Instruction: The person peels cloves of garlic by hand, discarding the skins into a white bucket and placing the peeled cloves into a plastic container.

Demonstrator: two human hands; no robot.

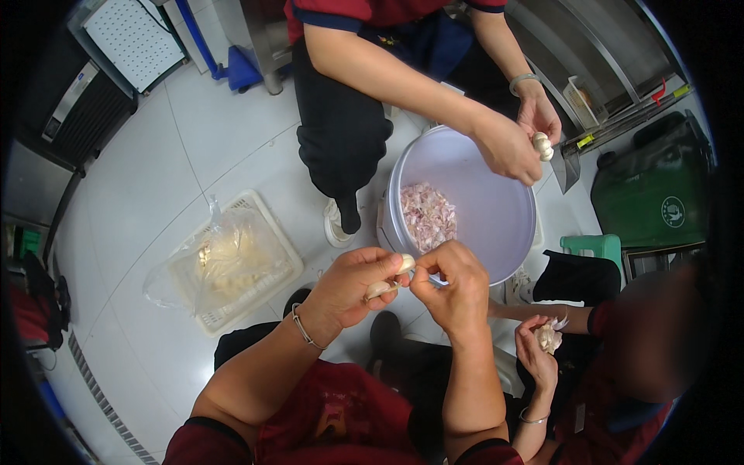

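My left hand [353, 285] is closed around garlic. A pale garlic clove [405, 264] sticks out between its thumb and forefinger, and a second clove [380, 290] with some skin on it rests lower against the fingers. My right hand [453, 287] is bent into a pinch right at the tip of the upper clove; what lies between its fingertips is too small to make out. Just beyond my hands stands a large white bucket [504, 225], with a heap of pinkish garlic skins [428, 217] inside.
Across the bucket, a seated person's hands hold a garlic bulb [542, 146]. Another person at the right holds a garlic bulb [549, 338]. On the left floor, a white basket [291, 267] carries a clear bag of peeled garlic [229, 260]. A green bin [651, 186] and green stool [593, 246] stand right.
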